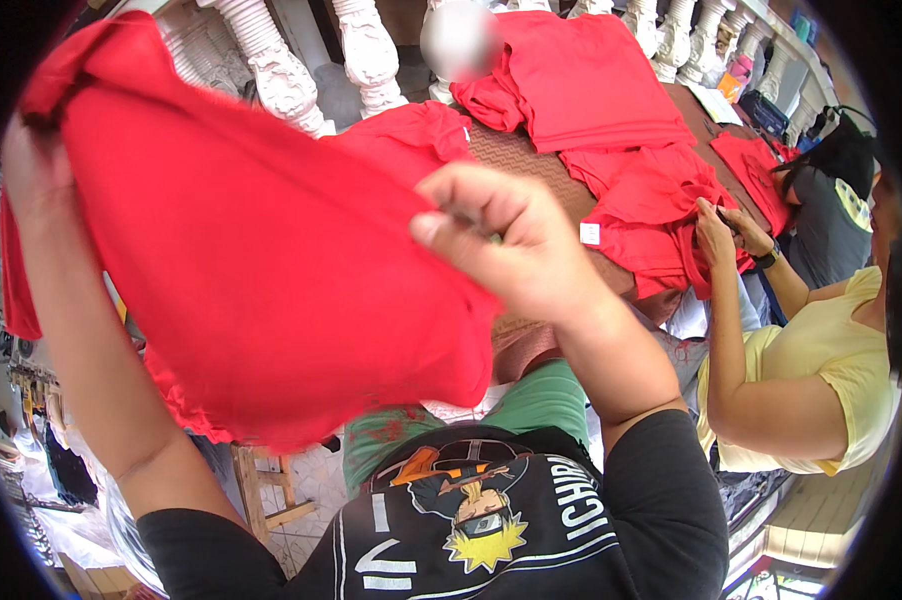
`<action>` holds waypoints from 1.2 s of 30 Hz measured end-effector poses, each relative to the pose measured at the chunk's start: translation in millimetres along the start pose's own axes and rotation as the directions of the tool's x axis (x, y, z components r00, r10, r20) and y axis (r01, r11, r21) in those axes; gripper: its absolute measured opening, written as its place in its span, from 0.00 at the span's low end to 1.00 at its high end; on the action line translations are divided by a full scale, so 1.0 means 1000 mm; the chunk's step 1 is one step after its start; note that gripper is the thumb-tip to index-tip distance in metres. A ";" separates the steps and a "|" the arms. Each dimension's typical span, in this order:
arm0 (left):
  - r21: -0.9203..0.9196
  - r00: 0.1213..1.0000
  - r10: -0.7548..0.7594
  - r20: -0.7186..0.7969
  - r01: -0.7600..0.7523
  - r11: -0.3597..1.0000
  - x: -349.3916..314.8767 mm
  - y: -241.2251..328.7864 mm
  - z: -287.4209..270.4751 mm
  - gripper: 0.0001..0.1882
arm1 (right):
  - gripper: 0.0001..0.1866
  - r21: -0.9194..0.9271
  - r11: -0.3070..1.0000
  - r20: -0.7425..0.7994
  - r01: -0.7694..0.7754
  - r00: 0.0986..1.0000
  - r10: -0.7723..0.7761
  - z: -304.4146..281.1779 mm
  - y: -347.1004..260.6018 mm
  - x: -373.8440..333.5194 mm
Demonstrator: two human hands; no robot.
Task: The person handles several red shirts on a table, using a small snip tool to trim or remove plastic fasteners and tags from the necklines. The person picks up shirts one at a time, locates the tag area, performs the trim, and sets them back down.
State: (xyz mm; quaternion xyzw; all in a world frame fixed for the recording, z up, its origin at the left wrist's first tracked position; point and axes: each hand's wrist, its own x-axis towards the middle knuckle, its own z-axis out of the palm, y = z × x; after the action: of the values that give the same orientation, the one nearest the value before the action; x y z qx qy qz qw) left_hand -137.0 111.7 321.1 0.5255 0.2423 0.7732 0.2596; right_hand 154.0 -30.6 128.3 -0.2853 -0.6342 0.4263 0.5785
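Note:
A large red garment (261,250) hangs stretched across the left half of the view, blurred at its edges; its exact kind is not clear. Up at the far left, my left hand (46,165) grips its bunched upper corner, partly smeared by motion. My right hand (511,235) is closed at the garment's right edge, thumb and curled fingers together. A small dark bit shows between those fingers, too hidden to name. The cloth drops in front of my lap and covers part of the table.
Red garments (601,85) lie piled on a brown-covered table (511,150), beside white balusters (371,55). At the right, a person in a yellow shirt (791,390) handles another red garment (661,220). A further person in grey (831,230) sits beyond. A wooden stool (271,490) stands below left.

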 end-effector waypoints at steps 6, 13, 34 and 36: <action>-0.011 0.918 -0.112 0.379 0.126 0.992 0.008 -0.153 0.057 0.19 | 0.06 0.001 0.981 -0.244 -0.196 0.951 0.191 -0.026 0.053 -0.009; 0.574 0.496 -0.461 0.736 -0.095 0.813 -0.133 -0.253 0.110 0.27 | 0.14 -0.315 0.855 -0.643 -0.413 0.755 0.128 -0.124 0.101 -0.047; 0.395 0.671 -0.482 0.563 0.294 0.870 -0.361 -0.200 0.001 0.07 | 0.12 -0.346 0.830 -0.601 -0.438 0.782 0.162 -0.149 0.092 -0.086; 0.351 0.785 -0.571 0.242 0.477 0.806 -0.333 -0.193 -0.005 0.06 | 0.12 -0.322 0.782 -0.641 -0.533 0.731 0.235 -0.145 0.089 -0.085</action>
State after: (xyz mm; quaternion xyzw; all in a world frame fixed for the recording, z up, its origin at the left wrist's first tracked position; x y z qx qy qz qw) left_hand -9.5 36.6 -34.3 0.5905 0.4352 0.5273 0.4288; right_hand 298.5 -30.4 4.9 -0.6636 -0.4416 0.2618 0.5442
